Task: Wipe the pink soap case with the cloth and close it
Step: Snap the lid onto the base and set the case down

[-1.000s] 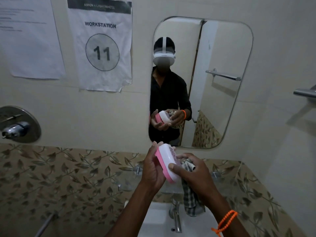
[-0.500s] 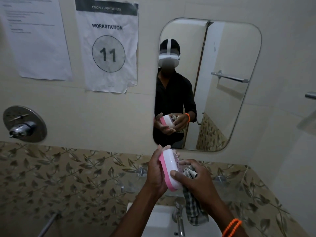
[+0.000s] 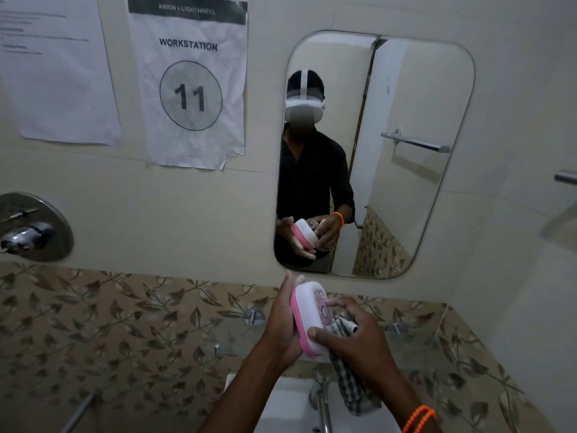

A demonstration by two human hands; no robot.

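The pink soap case point(image 3: 307, 317), pink base with a white lid bearing a printed pattern, is held on edge above the basin with the lid down on the base. My left hand point(image 3: 282, 326) cups its pink underside. My right hand point(image 3: 356, 335) grips the case from the lid side, thumb on the lower edge, and also holds the checked cloth point(image 3: 352, 385), which is bunched in the palm and hangs down below it.
A white basin point(image 3: 281, 407) with a chrome tap point(image 3: 321, 401) lies below my hands. A mirror point(image 3: 421, 89) hangs on the wall ahead and reflects the person. Two paper notices are to the left, a shower valve point(image 3: 31, 229) far left.
The case has stayed in both hands and tilted slightly, showing more of the lid's pattern. My right fingers have shifted over the lid. The camera view has drifted.
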